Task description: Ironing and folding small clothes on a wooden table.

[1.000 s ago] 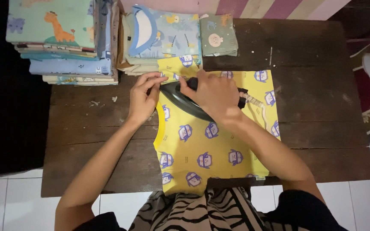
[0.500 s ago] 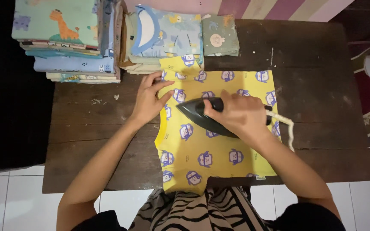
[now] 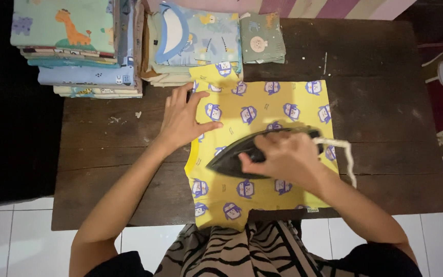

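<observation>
Yellow shirt (image 3: 262, 107) flat on wooden surface (image 3: 385, 102); iron (image 3: 232, 156) on its lower half, right hand (image 3: 280, 156) closed round handle; left hand (image 3: 183, 120) open, palm flat on shirt's left edge w/ fingers spread; cord (image 3: 342, 151) off shirt's right side; folded stacks (image 3: 78, 51) beyond shirt's top-left. Looks mid-pressing; hem area prob needs a pass w/ fabric held taut.

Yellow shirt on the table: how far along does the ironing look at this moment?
Done: folded clothes sit in a tall stack and a lower pile at the table's far edge. In hand: the right hand grips the black iron on the yellow shirt's middle, while the left hand lies flat on its left edge. Left: the shirt lies unfolded, its lower part hanging off the near edge.
</observation>
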